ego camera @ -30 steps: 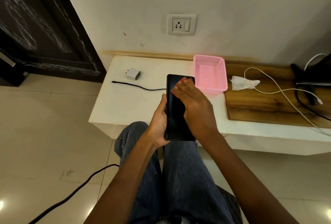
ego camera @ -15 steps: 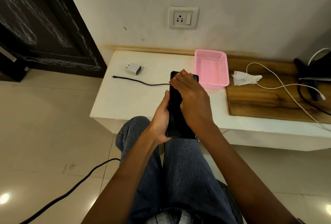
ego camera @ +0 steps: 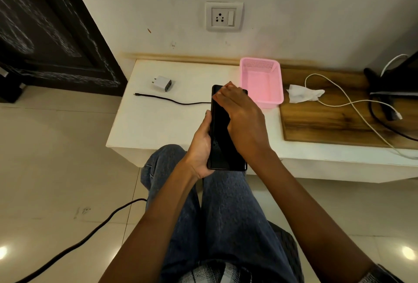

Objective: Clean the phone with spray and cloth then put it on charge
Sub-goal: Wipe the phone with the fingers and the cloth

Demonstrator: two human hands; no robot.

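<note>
I hold a black phone (ego camera: 220,137) upright over my knees, in front of the white table (ego camera: 156,124). My left hand (ego camera: 200,147) grips its left edge and lower back. My right hand (ego camera: 243,119) lies across the dark screen, fingers stretched flat to the phone's top edge. A crumpled white cloth (ego camera: 303,93) rests on the wooden board (ego camera: 328,124). On the table lie a white charger plug (ego camera: 162,83) and a black cable (ego camera: 172,99). The wall socket (ego camera: 224,16) is above the table. No spray bottle is in view.
A pink basket (ego camera: 259,65) stands on the table just right of the phone. A white cable (ego camera: 352,104) loops over the wooden board toward dark equipment (ego camera: 395,79) at the far right. A black cord (ego camera: 90,235) crosses the floor tiles at left, below a dark door (ego camera: 45,22).
My right hand slid up to the phone's top edge, curled over it, and now lies flat across the upper screen again. My left hand keeps its grip.
</note>
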